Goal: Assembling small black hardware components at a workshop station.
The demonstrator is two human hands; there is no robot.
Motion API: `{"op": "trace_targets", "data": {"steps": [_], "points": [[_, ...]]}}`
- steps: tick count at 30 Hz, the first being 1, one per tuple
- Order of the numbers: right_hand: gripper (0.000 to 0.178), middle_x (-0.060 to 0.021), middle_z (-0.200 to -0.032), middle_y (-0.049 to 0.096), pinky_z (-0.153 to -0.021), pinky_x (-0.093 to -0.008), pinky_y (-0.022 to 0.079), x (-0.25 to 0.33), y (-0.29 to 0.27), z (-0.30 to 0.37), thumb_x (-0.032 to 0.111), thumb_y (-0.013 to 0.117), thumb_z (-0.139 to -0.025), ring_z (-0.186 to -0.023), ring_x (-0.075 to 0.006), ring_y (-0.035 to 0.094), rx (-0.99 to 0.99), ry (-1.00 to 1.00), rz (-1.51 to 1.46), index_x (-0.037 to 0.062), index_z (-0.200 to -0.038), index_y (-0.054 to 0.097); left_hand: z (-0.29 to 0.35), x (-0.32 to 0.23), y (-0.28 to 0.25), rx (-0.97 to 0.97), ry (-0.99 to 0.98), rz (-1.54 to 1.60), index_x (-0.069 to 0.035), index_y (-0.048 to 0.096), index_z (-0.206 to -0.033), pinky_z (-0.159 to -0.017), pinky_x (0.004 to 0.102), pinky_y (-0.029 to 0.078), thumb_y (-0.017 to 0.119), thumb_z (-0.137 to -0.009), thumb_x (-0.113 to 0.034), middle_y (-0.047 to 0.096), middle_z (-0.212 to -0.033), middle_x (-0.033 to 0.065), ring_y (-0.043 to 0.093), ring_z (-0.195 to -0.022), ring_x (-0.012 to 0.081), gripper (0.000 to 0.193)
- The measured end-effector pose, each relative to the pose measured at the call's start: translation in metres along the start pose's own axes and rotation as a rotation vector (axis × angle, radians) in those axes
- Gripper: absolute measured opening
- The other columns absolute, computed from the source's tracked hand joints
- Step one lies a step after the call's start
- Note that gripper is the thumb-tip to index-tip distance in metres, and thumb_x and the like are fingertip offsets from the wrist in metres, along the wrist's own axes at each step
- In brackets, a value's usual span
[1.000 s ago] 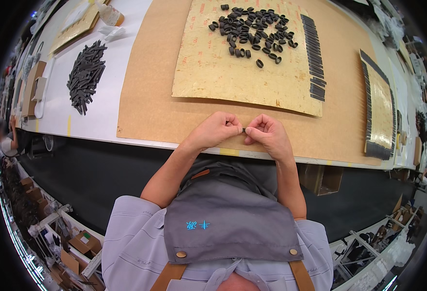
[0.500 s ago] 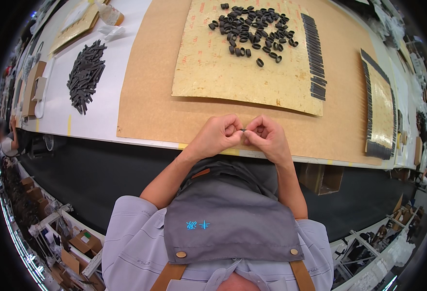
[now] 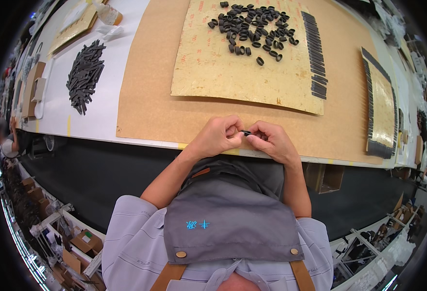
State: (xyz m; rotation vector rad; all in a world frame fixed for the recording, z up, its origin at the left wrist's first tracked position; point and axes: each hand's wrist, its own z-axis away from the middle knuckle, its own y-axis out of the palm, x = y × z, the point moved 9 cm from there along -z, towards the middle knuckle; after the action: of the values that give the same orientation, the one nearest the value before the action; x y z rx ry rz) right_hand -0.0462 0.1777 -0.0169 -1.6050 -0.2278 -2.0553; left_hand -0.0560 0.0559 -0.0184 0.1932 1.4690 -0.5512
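A small black strip spans the fingertips of my two hands at the table's near edge; whether it is bent into a loop I cannot make out. My left hand pinches one end, its fingers curled in. From the other side, my right hand grips it between thumb and forefinger. Beyond them, black loops lie heaped on a yellowish board. Flat black strips are lined up along that board's right edge.
A pile of black strips lies on the white tabletop at left, near cardboard boxes and a bottle. Brown paper covers the middle. At right is a second board edged with strips. A person is at far left.
My right hand has shifted slightly right and its forefinger has straightened, so more of the black strip shows between the hands. My left hand has barely moved.
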Motion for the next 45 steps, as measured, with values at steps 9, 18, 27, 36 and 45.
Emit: {"op": "trace_targets", "data": {"steps": [9, 18, 27, 36, 45], "points": [[0.02, -0.0045, -0.06, 0.048, -0.051, -0.0266, 0.037, 0.002, 0.004, -0.004, 0.018, 0.06, -0.083, -0.057, -0.0096, 0.042, 0.04, -0.028, 0.11, -0.0011, -0.078, 0.059, -0.005, 0.006, 0.004, 0.122, -0.069, 0.055, -0.002, 0.055, -0.076, -0.048, 0.0226, 0.027, 0.059, -0.076, -0.004, 0.032, -0.057, -0.0059, 0.029, -0.054, 0.0036, 0.005], [0.02, -0.0002, -0.056, 0.043, -0.046, -0.0252, 0.029, 0.001, 0.007, -0.004, 0.015, 0.059, -0.082, -0.053, -0.0056, 0.036, -0.012, -0.072, 0.061, 0.0, -0.069, 0.055, -0.005, 0.007, 0.007, 0.217, -0.099, 0.098, -0.004, 0.055, -0.077, -0.048, 0.0215, 0.025, 0.059, -0.076, -0.004, 0.031, -0.058, -0.0077, 0.028, -0.055, 0.0025, 0.004], [0.025, 0.0043, -0.057, 0.043, -0.042, -0.0214, 0.027, -0.009, 0.017, -0.01, 0.02, 0.049, -0.09, -0.048, -0.0028, 0.035, 0.12, 0.088, -0.269, 0.0018, -0.077, 0.059, -0.003, 0.008, -0.004, 0.109, -0.144, 0.333, -0.004, 0.062, -0.092, -0.049, 0.0182, 0.021, 0.066, -0.08, -0.005, 0.03, -0.061, -0.0111, 0.027, -0.055, -0.0007, 0.012], [0.03, 0.0009, -0.059, 0.05, -0.04, -0.0187, 0.031, -0.003, 0.014, -0.018, 0.023, 0.042, -0.093, -0.044, -0.0054, 0.042, 0.217, 0.134, -0.414, -0.0001, -0.09, 0.06, -0.013, 0.012, -0.012, 0.101, -0.103, 0.44, -0.001, 0.063, -0.095, -0.049, 0.0177, 0.027, 0.066, -0.081, -0.006, 0.033, -0.061, -0.0105, 0.029, -0.054, 0.0001, 0.015], [0.026, 0.0075, -0.053, 0.04, -0.044, -0.0235, 0.026, -0.013, 0.012, -0.005, 0.015, 0.058, -0.084, -0.051, -0.0022, 0.033, -0.074, -0.045, -0.212, 0.0059, -0.061, 0.053, -0.003, 0.007, 0.001, 0.189, -0.129, 0.533, -0.004, 0.058, -0.111, -0.048, 0.0187, 0.022, 0.053, -0.093, -0.019, 0.037, -0.062, -0.0082, 0.03, -0.054, 0.0015, 0.024]]}}
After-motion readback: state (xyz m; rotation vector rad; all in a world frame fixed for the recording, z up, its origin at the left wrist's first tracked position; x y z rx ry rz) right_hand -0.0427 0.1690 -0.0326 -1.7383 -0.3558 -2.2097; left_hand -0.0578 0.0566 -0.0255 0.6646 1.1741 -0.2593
